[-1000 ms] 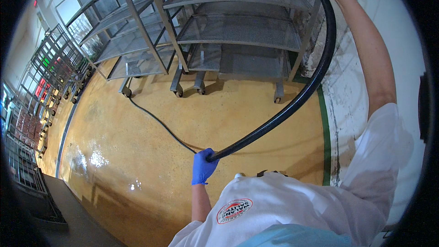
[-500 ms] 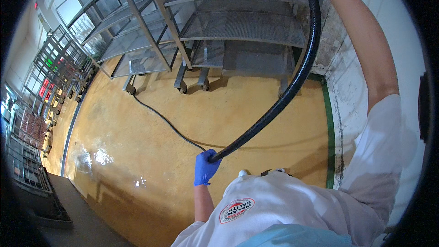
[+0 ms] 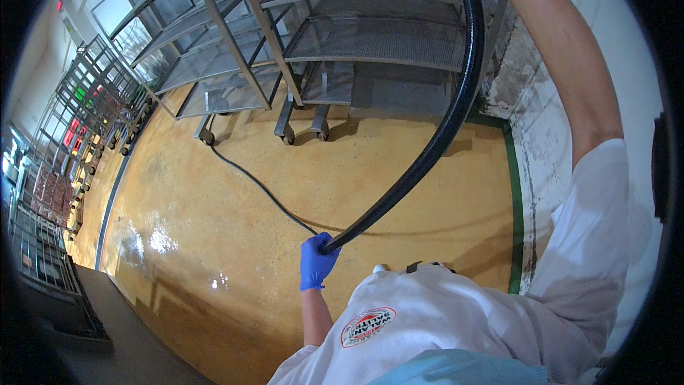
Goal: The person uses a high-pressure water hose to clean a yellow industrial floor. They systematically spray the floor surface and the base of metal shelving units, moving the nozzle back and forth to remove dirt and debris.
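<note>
A thick, shiny black hose (image 3: 436, 144) bends in a long arc from the top edge down to my left hand (image 3: 318, 262). That hand wears a blue glove and is closed round the hose's lower part, just in front of my body. My bare right arm (image 3: 570, 57) reaches up and forward along the right side. Its hand lies beyond the top edge, so its grip on the hose's upper part is hidden. A thinner dark line of hose (image 3: 260, 189) runs over the floor from my left hand toward a rack's caster.
Metal racks with perforated shelves (image 3: 377, 43) stand on casters (image 3: 285, 132) ahead. More wheeled racks (image 3: 85, 93) line the far left. The yellow floor (image 3: 214, 235) has wet, shiny patches. A stained white wall (image 3: 545, 150) with a green floor border (image 3: 514, 207) rises at right.
The hose's upper stretch has swung slightly left. A bit of my right hand's blue glove showed at the top edge before and is now out of view. My left hand keeps its grip.
</note>
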`<action>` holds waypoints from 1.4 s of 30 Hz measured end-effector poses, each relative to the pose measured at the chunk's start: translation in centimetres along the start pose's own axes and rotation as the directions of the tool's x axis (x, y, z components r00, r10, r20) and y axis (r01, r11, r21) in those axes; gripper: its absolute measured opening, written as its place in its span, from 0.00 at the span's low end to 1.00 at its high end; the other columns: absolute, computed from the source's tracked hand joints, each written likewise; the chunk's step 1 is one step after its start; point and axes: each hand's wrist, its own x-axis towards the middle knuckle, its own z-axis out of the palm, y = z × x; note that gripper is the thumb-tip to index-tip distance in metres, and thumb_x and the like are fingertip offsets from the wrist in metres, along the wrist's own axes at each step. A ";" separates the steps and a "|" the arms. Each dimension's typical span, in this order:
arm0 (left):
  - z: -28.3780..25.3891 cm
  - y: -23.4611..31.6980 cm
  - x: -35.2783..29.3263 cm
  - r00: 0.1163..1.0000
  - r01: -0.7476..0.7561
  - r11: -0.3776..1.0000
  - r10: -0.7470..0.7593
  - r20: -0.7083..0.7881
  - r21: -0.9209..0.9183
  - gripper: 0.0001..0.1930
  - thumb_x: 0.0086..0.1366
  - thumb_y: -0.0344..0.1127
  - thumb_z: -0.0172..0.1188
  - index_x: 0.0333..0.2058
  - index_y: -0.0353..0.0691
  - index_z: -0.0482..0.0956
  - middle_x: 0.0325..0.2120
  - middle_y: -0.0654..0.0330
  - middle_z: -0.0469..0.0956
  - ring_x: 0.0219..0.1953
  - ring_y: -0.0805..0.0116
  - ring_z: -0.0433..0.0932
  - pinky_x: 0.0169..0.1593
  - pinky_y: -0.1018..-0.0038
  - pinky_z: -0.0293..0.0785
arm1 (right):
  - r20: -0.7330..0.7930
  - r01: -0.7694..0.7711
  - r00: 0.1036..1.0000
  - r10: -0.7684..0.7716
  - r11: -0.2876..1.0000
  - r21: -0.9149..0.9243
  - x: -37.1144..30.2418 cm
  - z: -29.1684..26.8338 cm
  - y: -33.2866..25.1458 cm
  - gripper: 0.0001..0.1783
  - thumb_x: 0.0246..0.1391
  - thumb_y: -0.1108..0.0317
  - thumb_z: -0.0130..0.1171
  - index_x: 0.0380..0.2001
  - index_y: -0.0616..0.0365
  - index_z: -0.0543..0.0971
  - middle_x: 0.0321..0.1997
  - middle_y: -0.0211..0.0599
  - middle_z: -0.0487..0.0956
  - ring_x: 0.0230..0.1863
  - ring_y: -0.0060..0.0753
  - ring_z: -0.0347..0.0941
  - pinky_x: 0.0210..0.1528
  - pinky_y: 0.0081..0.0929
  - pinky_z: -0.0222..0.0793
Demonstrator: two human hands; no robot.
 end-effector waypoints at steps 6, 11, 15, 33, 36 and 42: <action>0.3 -0.4 0.4 1.000 0.022 0.998 -0.022 0.004 -0.061 0.10 0.49 0.33 0.64 0.19 0.35 0.74 0.10 0.60 0.61 0.16 0.75 0.57 0.20 0.74 0.58 | 0.003 -0.190 0.981 0.195 0.953 0.237 -1.9 -3.0 -1.8 0.23 0.47 0.51 0.53 0.23 0.65 0.80 0.23 0.44 0.79 0.21 0.38 0.73 0.25 0.32 0.68; 0.1 1.2 0.4 0.999 0.044 0.996 -0.045 -0.009 -0.078 0.11 0.49 0.34 0.64 0.19 0.35 0.73 0.10 0.57 0.60 0.15 0.73 0.56 0.20 0.73 0.57 | -0.046 -0.276 0.957 0.287 0.946 0.173 -0.7 -2.5 0.8 0.16 0.43 0.60 0.54 0.21 0.64 0.79 0.19 0.44 0.77 0.18 0.35 0.71 0.21 0.33 0.67; 0.2 1.7 0.7 0.999 0.009 0.995 -0.012 -0.032 -0.097 0.12 0.50 0.36 0.64 0.18 0.35 0.73 0.09 0.57 0.59 0.15 0.73 0.55 0.20 0.73 0.56 | -0.030 -0.307 0.945 0.325 0.918 0.251 -0.7 -2.4 1.5 0.14 0.41 0.62 0.52 0.21 0.64 0.79 0.20 0.45 0.77 0.18 0.35 0.72 0.21 0.33 0.67; -0.2 1.6 0.3 0.999 0.024 0.998 -0.027 -0.035 -0.062 0.12 0.50 0.36 0.67 0.22 0.33 0.76 0.11 0.68 0.61 0.18 0.80 0.57 0.20 0.76 0.58 | 0.009 -0.313 0.944 0.331 0.881 0.356 -0.9 -3.7 -0.1 0.18 0.45 0.60 0.51 0.21 0.67 0.78 0.19 0.45 0.77 0.17 0.34 0.72 0.22 0.31 0.68; -0.4 1.5 0.2 0.999 0.014 0.999 -0.016 -0.036 -0.037 0.12 0.50 0.36 0.67 0.22 0.33 0.76 0.11 0.69 0.60 0.18 0.80 0.57 0.20 0.76 0.57 | -0.005 -0.295 0.949 0.315 0.894 0.337 -1.3 -4.0 -0.7 0.16 0.44 0.62 0.51 0.21 0.66 0.78 0.19 0.44 0.77 0.17 0.34 0.72 0.22 0.32 0.67; -0.7 2.4 0.0 0.998 0.045 0.997 -0.047 -0.035 -0.056 0.12 0.50 0.37 0.67 0.21 0.33 0.76 0.11 0.68 0.60 0.17 0.79 0.56 0.19 0.75 0.57 | 0.030 -0.347 0.938 0.346 0.929 0.128 2.3 -0.4 4.6 0.11 0.39 0.67 0.53 0.22 0.62 0.80 0.20 0.42 0.78 0.19 0.33 0.73 0.22 0.32 0.68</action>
